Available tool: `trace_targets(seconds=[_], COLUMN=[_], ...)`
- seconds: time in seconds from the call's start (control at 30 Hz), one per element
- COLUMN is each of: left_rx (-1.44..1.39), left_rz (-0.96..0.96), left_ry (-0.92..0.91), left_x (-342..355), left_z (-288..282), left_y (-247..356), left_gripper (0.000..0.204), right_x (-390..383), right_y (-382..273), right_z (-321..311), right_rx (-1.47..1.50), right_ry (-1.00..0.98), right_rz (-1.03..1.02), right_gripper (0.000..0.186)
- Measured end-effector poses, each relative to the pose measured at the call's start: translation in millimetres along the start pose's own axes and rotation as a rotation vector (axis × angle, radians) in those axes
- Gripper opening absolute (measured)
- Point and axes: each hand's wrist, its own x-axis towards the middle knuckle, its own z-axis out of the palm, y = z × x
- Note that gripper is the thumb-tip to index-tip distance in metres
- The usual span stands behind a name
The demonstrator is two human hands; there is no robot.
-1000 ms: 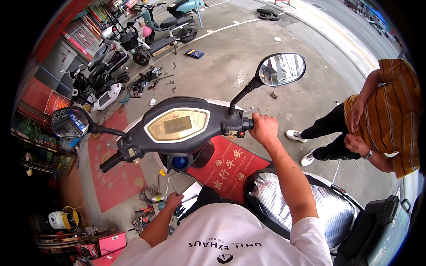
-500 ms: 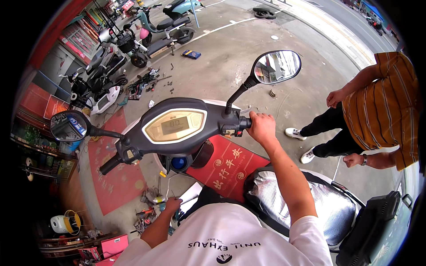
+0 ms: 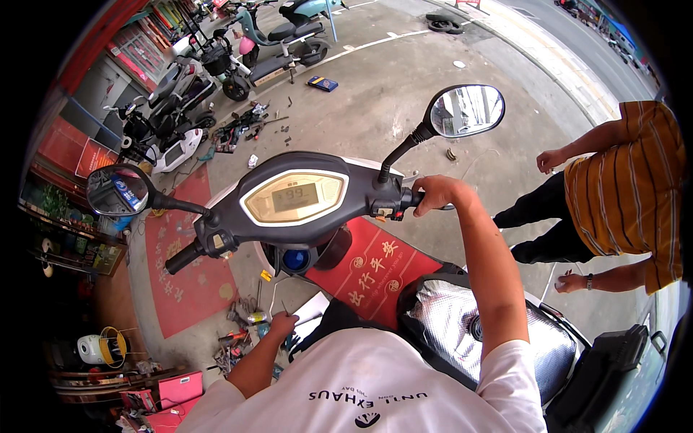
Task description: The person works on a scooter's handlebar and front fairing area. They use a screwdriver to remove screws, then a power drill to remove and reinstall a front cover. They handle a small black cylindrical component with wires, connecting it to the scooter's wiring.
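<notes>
Scooter (image 3: 364, 195) is parked mid-view, dash (image 3: 295, 197) powered up. Taking the dash as clock centre, at 3 the right hand (image 3: 440, 193) is wrapped around the right grip (image 3: 410, 198), fingers curled; throttle's probably being checked, so a gentle, steady twist is called for. At 6, some thin rod (image 3: 285, 308) seems pinched by the left hand (image 3: 280, 326), fingertips unclear.

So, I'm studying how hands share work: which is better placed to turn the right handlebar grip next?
Probably the right hand: its fingers are on the right handlebar grip. The left hand is low, near the white shirt, well away from that grip.
</notes>
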Motion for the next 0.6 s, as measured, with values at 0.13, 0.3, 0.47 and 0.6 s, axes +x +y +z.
trace_targets(seconds=[0.13,0.3,0.47,0.6], left_rx=[-0.016,-0.040,0.079,-0.035], left_rz=[-0.014,-0.056,-0.032,0.004], left_ry=[0.027,-0.015,-0.065,-0.077], left_x=[1.4,8.0,1.7,33.0], left_z=[1.3,7.5,3.7,-3.7], left_y=[0.0,-32.6,-16.6,-33.5], left_gripper=[0.031,0.026,0.026,0.028], right_x=[2.8,-19.8,-20.8,-14.7], right_y=[4.6,-18.6,-13.5,-18.1], right_z=[7.8,59.9,71.5,75.5], right_rx=[0.020,-0.147,-0.244,-0.230], right_ry=[-0.084,0.562,0.749,0.799], right_rz=[0.061,0.161,0.143,0.111], right_gripper=[0.044,0.019,0.019,0.019])
